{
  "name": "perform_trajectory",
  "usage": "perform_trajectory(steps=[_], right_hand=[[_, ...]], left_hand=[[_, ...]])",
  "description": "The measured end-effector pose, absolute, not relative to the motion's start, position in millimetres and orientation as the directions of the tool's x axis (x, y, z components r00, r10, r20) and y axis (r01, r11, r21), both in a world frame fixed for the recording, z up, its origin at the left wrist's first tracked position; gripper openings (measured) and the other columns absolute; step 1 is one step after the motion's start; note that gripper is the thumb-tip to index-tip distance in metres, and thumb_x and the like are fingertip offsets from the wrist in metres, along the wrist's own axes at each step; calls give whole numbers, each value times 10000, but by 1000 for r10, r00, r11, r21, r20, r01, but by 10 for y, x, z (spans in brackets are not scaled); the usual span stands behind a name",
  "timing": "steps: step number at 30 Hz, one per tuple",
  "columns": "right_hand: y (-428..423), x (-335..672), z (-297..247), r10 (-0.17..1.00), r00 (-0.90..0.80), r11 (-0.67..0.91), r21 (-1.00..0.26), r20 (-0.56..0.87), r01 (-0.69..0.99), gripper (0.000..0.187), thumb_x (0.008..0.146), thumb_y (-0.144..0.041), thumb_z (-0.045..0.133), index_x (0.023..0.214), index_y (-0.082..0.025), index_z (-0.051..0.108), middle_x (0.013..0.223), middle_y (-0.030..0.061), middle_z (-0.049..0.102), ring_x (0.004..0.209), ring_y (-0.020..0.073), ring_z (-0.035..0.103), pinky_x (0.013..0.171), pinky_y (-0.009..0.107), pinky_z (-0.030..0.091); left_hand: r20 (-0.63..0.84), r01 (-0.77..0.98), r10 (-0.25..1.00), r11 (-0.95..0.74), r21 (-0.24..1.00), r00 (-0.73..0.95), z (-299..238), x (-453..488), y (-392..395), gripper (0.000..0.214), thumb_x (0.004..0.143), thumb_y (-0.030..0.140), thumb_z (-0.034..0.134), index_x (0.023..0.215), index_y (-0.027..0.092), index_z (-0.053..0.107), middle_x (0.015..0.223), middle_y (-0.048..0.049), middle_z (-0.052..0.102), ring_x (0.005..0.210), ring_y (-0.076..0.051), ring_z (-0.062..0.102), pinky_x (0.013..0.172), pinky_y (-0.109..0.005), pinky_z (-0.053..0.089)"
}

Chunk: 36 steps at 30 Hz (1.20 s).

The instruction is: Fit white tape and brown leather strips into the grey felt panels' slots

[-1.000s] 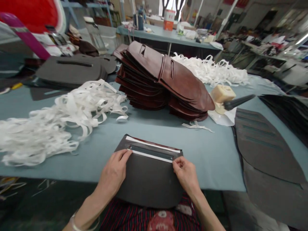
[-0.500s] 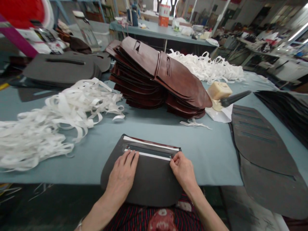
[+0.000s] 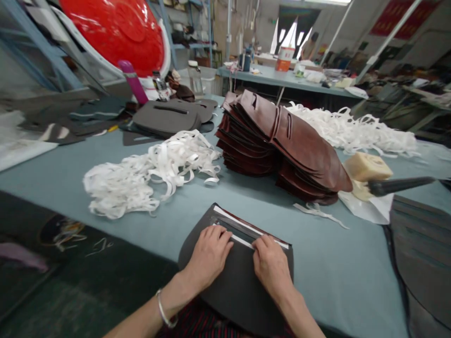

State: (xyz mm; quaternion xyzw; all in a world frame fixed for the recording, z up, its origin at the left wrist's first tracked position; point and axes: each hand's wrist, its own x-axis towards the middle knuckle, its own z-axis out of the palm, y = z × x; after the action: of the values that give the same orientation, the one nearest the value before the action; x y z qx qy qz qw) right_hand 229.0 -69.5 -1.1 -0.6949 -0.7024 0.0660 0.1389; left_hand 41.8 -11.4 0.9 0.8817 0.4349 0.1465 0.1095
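Observation:
A dark grey rounded panel (image 3: 243,291) lies at the table's front edge and overhangs it. Along its far side is a long slot, bordered by an upper white strip (image 3: 230,217) and a lower white strip (image 3: 242,241). My left hand (image 3: 210,251) rests open on the panel, its fingertips at the lower strip's left part. Bent over that strip's right part, my right hand (image 3: 271,263) presses with its fingertips, holding nothing visible. The fingers cover parts of the lower strip. A brown edge shows behind the upper strip.
Beyond the panel stands a stack of brown leather pieces (image 3: 306,145). White strips (image 3: 123,188) are heaped to the left, with another white heap (image 3: 359,129) behind the stack. At right are a yellowish block (image 3: 368,166), a black handle (image 3: 401,185) and dark slotted panels (image 3: 423,249).
My right hand has moved left along the lower strip, from its right end toward the middle, and its pinch has loosened. My left hand stays on the panel. The view has swung left.

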Motion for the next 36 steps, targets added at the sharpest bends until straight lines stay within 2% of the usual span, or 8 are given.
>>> perform_trajectory(steps=[5, 9, 17, 20, 25, 29, 32, 36], right_hand=[[-240, 2089, -58, 967, -52, 143, -362, 249, 921, 233, 881, -64, 426, 986, -151, 616, 930, 76, 579, 894, 204, 490, 803, 317, 388], [82, 1879, -132, 957, -66, 173, -369, 284, 913, 291, 874, -63, 441, 1106, -154, 592, 1015, 86, 587, 957, 210, 483, 818, 323, 388], [312, 1781, -246, 962, 6, 119, -435, 275, 892, 193, 883, -114, 493, 960, -200, 648, 906, 55, 583, 875, 193, 497, 749, 306, 388], [323, 1754, -230, 957, -51, 153, -347, 285, 925, 192, 900, -118, 480, 926, -205, 648, 882, 51, 576, 859, 192, 493, 723, 306, 382], [263, 1684, -188, 935, -256, 274, -39, 244, 961, 205, 880, -81, 474, 1004, -150, 621, 908, 88, 577, 850, 230, 475, 705, 355, 381], [112, 1763, -160, 929, -296, 298, 24, 223, 954, 259, 843, -29, 467, 1044, -112, 609, 919, 110, 576, 851, 244, 467, 711, 367, 385], [-47, 1911, -124, 933, -276, 272, 50, 230, 961, 247, 817, 2, 467, 977, -113, 617, 906, 112, 575, 842, 241, 463, 717, 360, 378], [-221, 2028, -89, 946, -174, 190, -34, 273, 981, 205, 843, -21, 457, 807, -168, 596, 846, 82, 560, 810, 222, 454, 702, 342, 359]], left_hand=[[301, 742, 857, -514, 430, 419, -48, 220, 436, 406, 877, 84, 393, 1257, 192, 488, 1289, -99, 507, 1189, -228, 442, 997, -431, 392], [251, 678, 797, -601, 423, 549, -118, 150, 693, 621, 774, 3, 391, 1365, 195, 391, 1368, -102, 466, 1309, -243, 340, 1051, -460, 328], [222, 605, 740, -654, 453, 634, -155, 150, 737, 487, 782, 19, 373, 1197, 208, 543, 1213, -80, 556, 1188, -195, 457, 1019, -420, 354], [244, 612, 722, -684, 398, 648, -165, 147, 713, 457, 809, 23, 378, 1196, 197, 547, 1210, -82, 567, 1237, -198, 429, 1038, -413, 336], [225, 643, 658, -752, 149, 718, -149, 174, 622, 387, 890, 83, 374, 1237, 170, 523, 1193, -103, 597, 1326, -235, 357, 1073, -464, 266], [192, 659, 659, -749, 69, 728, -108, 203, 564, 373, 912, 110, 374, 1256, 167, 505, 1218, -107, 586, 1331, -238, 356, 1075, -462, 264], [211, 679, 690, -722, 135, 692, -71, 207, 569, 396, 882, 71, 396, 1237, 198, 521, 1188, -91, 600, 1325, -243, 360, 1070, -480, 271], [245, 744, 820, -572, 346, 517, -79, 175, 588, 396, 856, 70, 406, 1203, 223, 521, 1192, -74, 573, 1262, -242, 417, 1023, -485, 344]])
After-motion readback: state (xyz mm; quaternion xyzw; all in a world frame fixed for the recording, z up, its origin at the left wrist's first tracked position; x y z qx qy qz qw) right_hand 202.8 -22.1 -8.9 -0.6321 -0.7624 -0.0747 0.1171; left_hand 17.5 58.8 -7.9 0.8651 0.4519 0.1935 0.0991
